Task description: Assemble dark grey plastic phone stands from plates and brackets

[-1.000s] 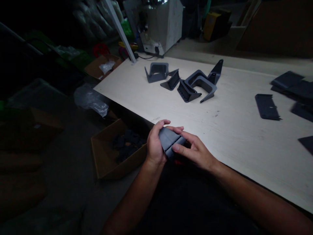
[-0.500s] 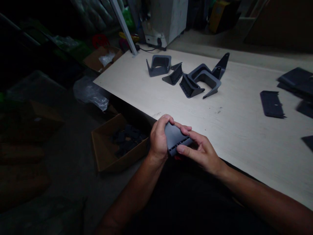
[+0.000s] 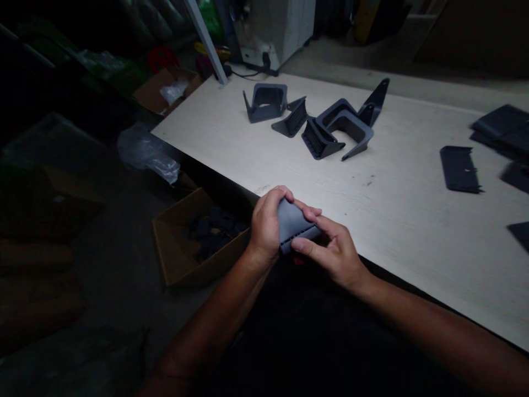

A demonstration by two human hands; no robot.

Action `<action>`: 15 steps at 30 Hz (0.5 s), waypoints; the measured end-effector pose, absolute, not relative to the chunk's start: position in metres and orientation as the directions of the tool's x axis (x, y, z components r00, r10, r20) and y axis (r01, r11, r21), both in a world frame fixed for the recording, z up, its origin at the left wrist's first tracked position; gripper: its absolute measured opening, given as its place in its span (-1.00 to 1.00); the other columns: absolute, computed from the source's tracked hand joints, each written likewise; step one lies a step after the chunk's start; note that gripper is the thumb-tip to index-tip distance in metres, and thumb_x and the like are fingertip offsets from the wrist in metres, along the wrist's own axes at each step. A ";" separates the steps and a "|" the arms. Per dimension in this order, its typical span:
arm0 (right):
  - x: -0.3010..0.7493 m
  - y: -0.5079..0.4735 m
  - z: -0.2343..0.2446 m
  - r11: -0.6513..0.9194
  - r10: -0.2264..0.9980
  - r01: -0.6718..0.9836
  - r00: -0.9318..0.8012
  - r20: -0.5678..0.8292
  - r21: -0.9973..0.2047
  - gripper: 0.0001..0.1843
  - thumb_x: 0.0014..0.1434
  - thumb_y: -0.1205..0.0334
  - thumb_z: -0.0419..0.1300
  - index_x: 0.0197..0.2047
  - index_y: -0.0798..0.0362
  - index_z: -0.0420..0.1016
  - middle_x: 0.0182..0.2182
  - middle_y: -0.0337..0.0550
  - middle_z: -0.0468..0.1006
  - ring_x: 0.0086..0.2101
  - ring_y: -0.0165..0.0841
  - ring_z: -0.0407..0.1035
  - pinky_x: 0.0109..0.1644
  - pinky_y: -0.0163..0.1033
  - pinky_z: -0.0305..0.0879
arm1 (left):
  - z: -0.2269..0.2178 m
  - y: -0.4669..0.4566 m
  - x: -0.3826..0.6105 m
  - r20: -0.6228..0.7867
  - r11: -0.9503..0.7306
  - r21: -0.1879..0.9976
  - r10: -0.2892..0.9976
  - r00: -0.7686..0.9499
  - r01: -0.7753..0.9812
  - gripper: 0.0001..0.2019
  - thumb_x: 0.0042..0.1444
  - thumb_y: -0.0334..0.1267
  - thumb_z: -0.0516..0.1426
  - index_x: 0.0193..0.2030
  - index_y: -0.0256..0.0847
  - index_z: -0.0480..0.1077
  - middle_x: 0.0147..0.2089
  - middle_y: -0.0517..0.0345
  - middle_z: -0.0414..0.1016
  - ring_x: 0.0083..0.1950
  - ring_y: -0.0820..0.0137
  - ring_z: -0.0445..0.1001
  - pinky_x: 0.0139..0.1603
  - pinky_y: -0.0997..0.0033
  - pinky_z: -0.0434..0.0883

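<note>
On the grey part point(image 3: 291, 216) at the six-o'clock edge of the counter point(image 3: 397, 220), the slotted seam point(image 3: 298, 235) looks slimmer than half a second ago, its sides seemingly nearer closing, as we wrap our left hand point(image 3: 266, 223) around it and grip its seamed side with our right hand point(image 3: 339, 253).

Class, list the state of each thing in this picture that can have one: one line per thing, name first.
Gray part: held up, slotted edge showing
Left hand: closed around it
Right hand: gripping it
Near box: open, dark parts inside
Far box: open, plastic inside
Flat part: lying on the table
Frames: resting there
Wedges: resting there
Pile: partly out of view
</note>
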State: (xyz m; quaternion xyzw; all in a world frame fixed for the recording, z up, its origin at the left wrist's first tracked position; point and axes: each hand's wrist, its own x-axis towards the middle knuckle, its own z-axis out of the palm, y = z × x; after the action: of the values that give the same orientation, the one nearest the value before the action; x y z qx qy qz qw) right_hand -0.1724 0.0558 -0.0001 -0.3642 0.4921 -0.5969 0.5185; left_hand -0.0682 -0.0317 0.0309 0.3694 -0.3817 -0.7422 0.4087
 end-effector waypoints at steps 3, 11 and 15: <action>-0.176 0.043 0.000 0.112 -0.986 0.378 -0.071 -0.149 -0.919 -0.55 0.00 0.09 0.58 -0.05 0.04 0.70 -0.10 -0.11 0.64 -0.03 -0.18 0.49 0.09 -0.13 0.42 | 0.024 -0.040 -0.070 -0.308 -0.422 0.839 -0.888 -0.341 0.343 -0.79 0.25 -0.09 0.15 -0.32 -0.16 0.32 -0.47 0.10 0.59 -0.16 0.10 0.70 0.07 0.09 0.57; -0.208 0.014 0.016 0.115 -0.947 0.570 -0.184 -0.263 -0.814 -0.42 -0.14 -0.09 0.63 -0.22 0.17 0.65 -0.35 -0.13 0.61 -0.34 -0.37 0.43 -0.19 -0.29 0.30 | 0.003 -0.068 -0.046 -0.091 -0.130 0.987 -0.933 -0.349 0.092 -0.52 0.25 0.19 0.19 0.00 -0.18 0.59 0.03 -0.02 0.68 0.10 0.07 0.63 0.21 0.22 0.52; -0.218 -0.001 0.017 0.090 -0.911 0.490 -0.311 -0.270 -0.867 -0.35 -0.23 -0.16 0.64 -0.24 0.16 0.63 -0.34 -0.13 0.60 -0.34 -0.33 0.43 -0.18 -0.25 0.31 | 0.001 -0.076 -0.051 0.002 0.100 0.984 -0.833 -0.554 -0.148 -0.54 0.02 0.19 0.36 -0.08 -0.09 0.66 -0.03 0.01 0.70 0.10 -0.05 0.63 0.17 0.17 0.57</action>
State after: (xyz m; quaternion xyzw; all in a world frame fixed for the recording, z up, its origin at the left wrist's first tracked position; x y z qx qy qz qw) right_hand -0.2184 -0.0009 0.0167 -0.2125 0.4953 -0.6404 0.5473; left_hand -0.0511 -0.0760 0.0006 0.3620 -0.6769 -0.5647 0.3032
